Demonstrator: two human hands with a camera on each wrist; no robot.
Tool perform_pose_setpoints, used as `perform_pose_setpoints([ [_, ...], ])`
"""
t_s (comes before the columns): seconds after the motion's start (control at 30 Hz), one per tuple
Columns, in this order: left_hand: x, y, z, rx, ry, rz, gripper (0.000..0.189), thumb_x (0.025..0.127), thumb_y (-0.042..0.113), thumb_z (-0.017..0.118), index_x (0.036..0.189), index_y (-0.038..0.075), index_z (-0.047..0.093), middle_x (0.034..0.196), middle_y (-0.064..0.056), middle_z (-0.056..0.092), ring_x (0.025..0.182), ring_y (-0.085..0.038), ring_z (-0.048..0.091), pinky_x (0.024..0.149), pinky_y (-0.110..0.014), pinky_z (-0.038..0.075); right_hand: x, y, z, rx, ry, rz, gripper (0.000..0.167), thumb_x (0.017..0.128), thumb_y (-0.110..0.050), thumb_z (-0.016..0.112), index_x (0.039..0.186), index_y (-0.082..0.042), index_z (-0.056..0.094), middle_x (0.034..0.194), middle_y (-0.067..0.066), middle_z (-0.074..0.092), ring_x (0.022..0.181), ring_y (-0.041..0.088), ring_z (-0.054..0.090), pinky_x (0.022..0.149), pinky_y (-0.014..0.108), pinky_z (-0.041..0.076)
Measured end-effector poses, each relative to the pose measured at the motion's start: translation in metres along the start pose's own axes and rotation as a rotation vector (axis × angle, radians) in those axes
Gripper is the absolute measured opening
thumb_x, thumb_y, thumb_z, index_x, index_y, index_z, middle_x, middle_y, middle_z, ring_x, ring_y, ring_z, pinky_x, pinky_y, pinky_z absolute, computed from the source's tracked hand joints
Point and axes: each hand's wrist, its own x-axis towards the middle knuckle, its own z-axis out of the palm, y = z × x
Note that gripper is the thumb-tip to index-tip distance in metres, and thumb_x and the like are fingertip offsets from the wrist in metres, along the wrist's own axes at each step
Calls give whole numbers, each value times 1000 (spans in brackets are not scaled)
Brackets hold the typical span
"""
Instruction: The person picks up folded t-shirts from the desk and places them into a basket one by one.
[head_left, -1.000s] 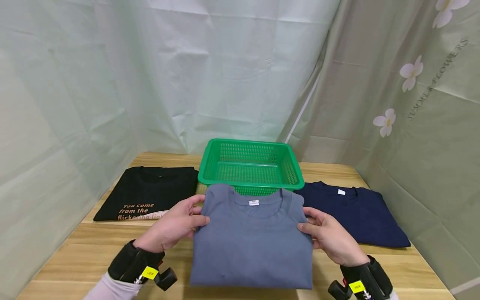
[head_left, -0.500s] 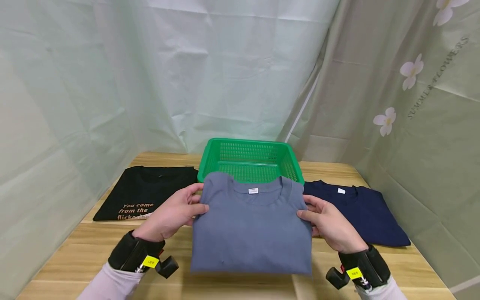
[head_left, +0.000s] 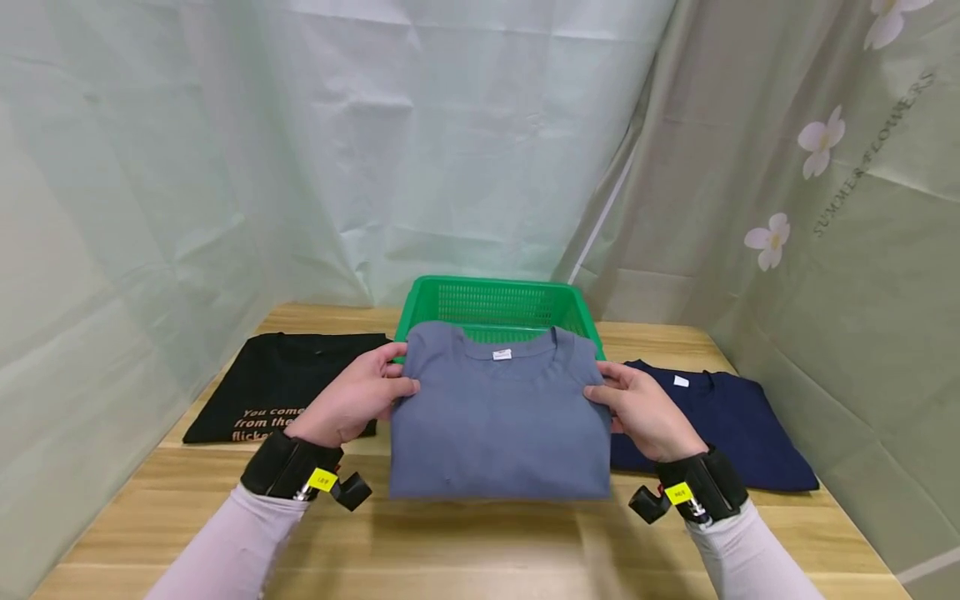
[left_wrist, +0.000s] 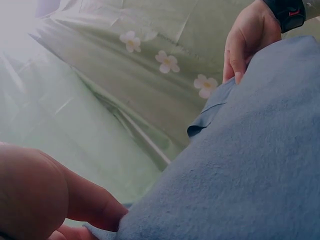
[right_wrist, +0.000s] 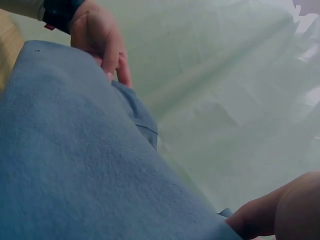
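Note:
A folded grey-blue T-shirt [head_left: 501, 425] with a white neck label hangs above the table, raised at its collar end. My left hand [head_left: 352, 398] pinches its left edge, thumb on top and fingers behind. On the opposite edge my right hand [head_left: 647, 410] pinches the cloth in the same way. Both wrist views show the cloth [left_wrist: 240, 165] stretched between the two hands. Behind the shirt stands a green plastic basket [head_left: 495, 292], its front part hidden by the collar.
A folded black T-shirt [head_left: 277, 383] with printed lettering lies on the wooden table [head_left: 480, 550] at the left. A folded navy T-shirt [head_left: 735, 425] lies at the right, partly behind my right hand. Pale curtains [head_left: 480, 150] enclose the back and sides.
Both hands have carried the grey-blue T-shirt up and away from me, toward the basket. It now covers more of the basket's front. The black and navy T-shirts stay put.

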Motion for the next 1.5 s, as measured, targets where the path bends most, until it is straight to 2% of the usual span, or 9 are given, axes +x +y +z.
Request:
perform_pose_setpoints([
  [0.23,15,7,-4,48,51,-8,72,107,6,62,171,4,29,109,-9,73,67,-11,58,60,-25,49,16,-7,1,-17,33,18,71,112,-13,57,173,1,23,146,21,63,104,12,74,88,33,65],
  [0.43,29,13,-8,56,53,-14,74,109,8,59,174,7,24,147,-23,65,57,-9,48,60,-25,46,31,-16,-4,-40,48,13,68,114,-18,55,173,-1,26,158,24,55,102,10,71,86,28,62],
  [0.53,37,15,-8,61,57,-25,76,109,10,58,175,8,20,155,-25,58,57,-8,48,59,-24,44,39,-17,-6,-39,61,20,68,115,-19,54,173,-1,25,163,25,51,105,10,71,88,29,63],
  [0.67,47,17,-10,66,75,-44,77,110,11,57,176,8,17,155,-25,59,63,-5,52,62,-22,47,49,-17,-6,-26,79,27,63,115,-19,53,171,-1,31,164,24,49,117,18,69,94,33,63],
  [0.77,54,20,-11,68,82,-56,76,111,12,56,176,9,17,158,-22,58,82,-6,63,71,-20,54,56,-18,-7,-33,91,30,61,116,-20,52,171,-2,33,165,23,49,130,27,64,101,38,60],
  [0.87,61,22,-12,46,82,-62,76,111,13,55,177,10,16,163,-22,53,108,-19,71,83,-24,60,63,-22,-8,-32,102,28,60,116,-19,52,170,-1,35,166,24,48,136,32,60,102,39,58],
  [1.0,72,24,-13,3,91,-58,76,111,12,52,177,10,14,170,-23,45,143,-37,60,104,-41,61,73,-28,-9,-31,139,30,58,115,-19,54,168,-1,39,166,22,49,133,32,61,99,36,57],
  [1.2,88,26,-14,-41,139,-72,77,110,10,53,177,11,15,174,-22,39,152,-39,51,123,-55,48,90,-37,-9,3,187,59,59,114,-18,55,168,1,39,171,22,44,144,37,55,118,50,51],
  [1.5,105,34,-16,-43,209,-61,74,109,10,56,176,12,24,174,-19,39,148,-34,50,123,-52,47,109,-48,-11,29,228,72,62,113,-14,55,169,2,35,175,24,38,156,43,47,128,56,43],
])
